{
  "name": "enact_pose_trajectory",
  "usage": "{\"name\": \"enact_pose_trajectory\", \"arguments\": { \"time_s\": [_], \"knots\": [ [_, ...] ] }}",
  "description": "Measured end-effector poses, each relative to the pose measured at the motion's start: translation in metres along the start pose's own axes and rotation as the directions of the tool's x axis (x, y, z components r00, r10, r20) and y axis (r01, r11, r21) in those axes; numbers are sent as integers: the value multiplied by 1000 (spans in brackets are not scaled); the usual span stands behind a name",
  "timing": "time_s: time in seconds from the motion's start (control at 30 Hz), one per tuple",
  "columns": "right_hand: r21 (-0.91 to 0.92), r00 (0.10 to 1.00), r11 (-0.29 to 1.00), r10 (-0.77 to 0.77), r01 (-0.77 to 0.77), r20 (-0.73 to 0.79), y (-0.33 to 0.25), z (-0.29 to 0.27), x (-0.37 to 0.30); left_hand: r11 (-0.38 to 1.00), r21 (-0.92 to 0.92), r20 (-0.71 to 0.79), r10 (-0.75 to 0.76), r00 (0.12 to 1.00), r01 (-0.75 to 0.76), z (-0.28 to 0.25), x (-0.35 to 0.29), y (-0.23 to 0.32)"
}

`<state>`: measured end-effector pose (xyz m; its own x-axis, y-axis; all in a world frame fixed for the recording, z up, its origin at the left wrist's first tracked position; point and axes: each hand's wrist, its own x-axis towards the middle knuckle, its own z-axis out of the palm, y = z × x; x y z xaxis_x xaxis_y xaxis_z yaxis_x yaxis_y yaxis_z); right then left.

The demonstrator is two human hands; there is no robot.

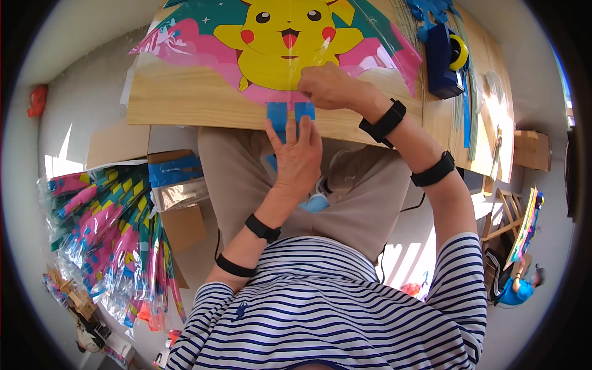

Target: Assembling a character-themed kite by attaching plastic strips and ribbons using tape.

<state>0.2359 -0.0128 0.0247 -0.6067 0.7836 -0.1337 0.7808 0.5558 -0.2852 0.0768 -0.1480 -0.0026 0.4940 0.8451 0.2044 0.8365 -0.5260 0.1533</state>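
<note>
Right hand (330,86) presses flat on the bottom tip of the plastic kite printed with a yellow cartoon creature on pink and green (277,46), fingers together, right at the near edge of the pale wooden surface (185,102). Left hand (297,154), fingers spread apart, touches two blue tail strips (290,114) hanging over that edge. One blue tape dispenser (445,58) sits far right; bare wood lies left.

Both hands (314,117) on kite (277,43), wooden table (185,98)

Kite (277,43) top beyond picture's edge
</note>
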Motion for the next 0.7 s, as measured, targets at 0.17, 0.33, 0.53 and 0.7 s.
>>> {"name": "enact_pose_trajectory", "arguments": {
  "time_s": [0.17, 0.33, 0.53, 0.7],
  "knots": [
    [-6, 998, 999, -51, 50, -47, 3, 3, 3, 1000, -9, 6, 4, 1000, -4, 0, 1, -1],
    [16, 1000, 1000, -18, 18, -1, 1, 1, 5, 1000, -25, 13, 10, 1000, -9, 1, 0, -1],
    [3, 1000, 1000, -12, 12, 7, 1, 0, 5, 999, -35, 9, 14, 1000, -14, -1, 1, -1],
    [3, 999, 1000, -30, 30, -20, 2, 3, 4, 998, -54, 5, 10, 1000, -10, -1, 1, -1]
  ]
}}
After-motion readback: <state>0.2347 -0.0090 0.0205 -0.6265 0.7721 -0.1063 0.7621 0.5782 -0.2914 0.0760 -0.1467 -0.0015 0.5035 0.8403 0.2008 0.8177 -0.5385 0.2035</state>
